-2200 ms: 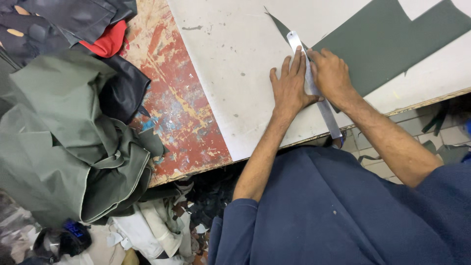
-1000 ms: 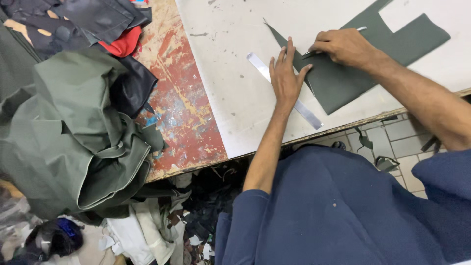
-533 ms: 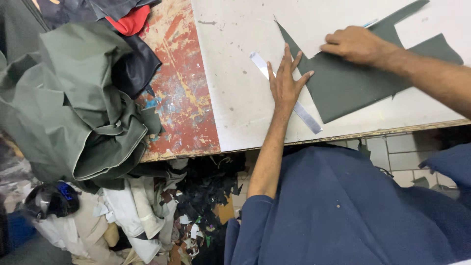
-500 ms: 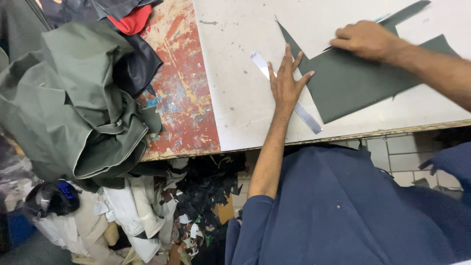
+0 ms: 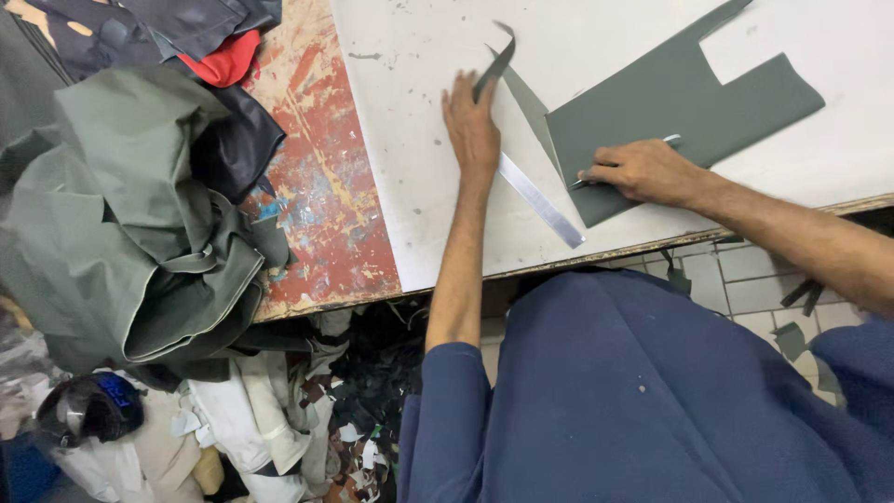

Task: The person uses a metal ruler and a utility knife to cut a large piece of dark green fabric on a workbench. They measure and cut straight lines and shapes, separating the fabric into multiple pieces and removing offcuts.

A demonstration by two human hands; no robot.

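A dark green sheet (image 5: 694, 98) with a notched outline lies on the white tabletop (image 5: 410, 140). My right hand (image 5: 643, 172) rests on its near corner, closed around a thin silvery tool (image 5: 669, 141). A metal ruler (image 5: 540, 200) lies slanted along the sheet's left edge. My left hand (image 5: 471, 119) covers the ruler's far end and pinches a narrow green strip (image 5: 495, 63) that curls up off the table.
A worn red-painted board (image 5: 321, 186) adjoins the white top on the left. A heap of olive green and black material (image 5: 130, 214) with a red piece (image 5: 223, 61) covers the left side. Scraps litter the floor (image 5: 279, 428) below.
My left hand slid up the ruler and lifted a cut green strip. My right hand moved down the sheet toward the table's near edge.
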